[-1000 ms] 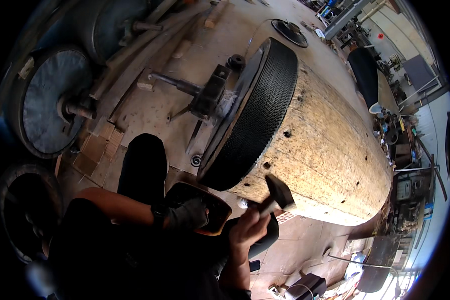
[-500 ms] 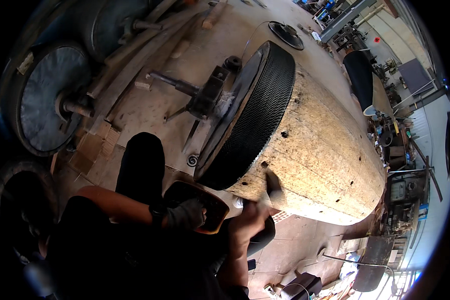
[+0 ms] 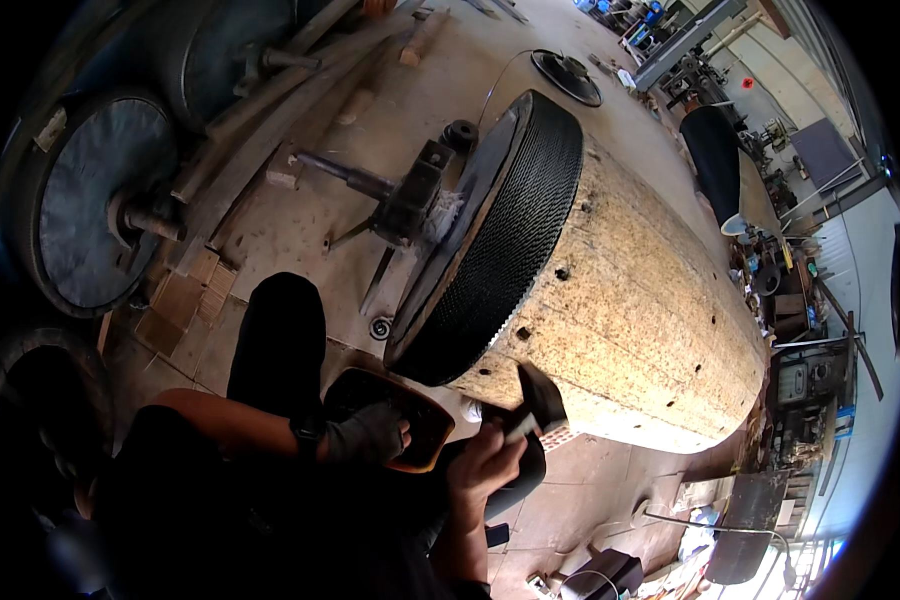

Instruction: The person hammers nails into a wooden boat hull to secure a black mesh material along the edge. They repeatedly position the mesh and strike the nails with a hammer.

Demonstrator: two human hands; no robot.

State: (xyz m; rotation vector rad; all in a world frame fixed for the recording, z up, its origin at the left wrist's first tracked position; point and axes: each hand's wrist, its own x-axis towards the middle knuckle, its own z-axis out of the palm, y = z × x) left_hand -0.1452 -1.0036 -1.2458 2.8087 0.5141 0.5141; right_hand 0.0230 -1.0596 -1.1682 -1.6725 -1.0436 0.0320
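Observation:
A hammer [image 3: 542, 398] is in my bare right hand [image 3: 486, 461], fingers wrapped round its handle. Its dark head is close to the lower side of a large tan drum [image 3: 635, 310] with small dark holes; I cannot tell whether they touch. Round the drum's near end runs a black, finely ridged band [image 3: 515, 240]. My left hand [image 3: 368, 434], in a grey glove, rests in a dark tub [image 3: 440, 415] with a yellowish rim by my knee. Its fingers are curled, and what they hold, if anything, is hidden.
A metal shaft with a block [image 3: 415, 195] sticks out from the drum's end. At left stands a grey roller [image 3: 100, 210] beside long timbers [image 3: 260, 150]. A black disc-shaped reel [image 3: 567, 78] lies on the floor beyond. Cluttered machinery [image 3: 800, 380] lines the right.
The hammer and my right hand have moved slightly down and left, and the hammer is less blurred. My left hand stays in the tub. The view has shifted a little.

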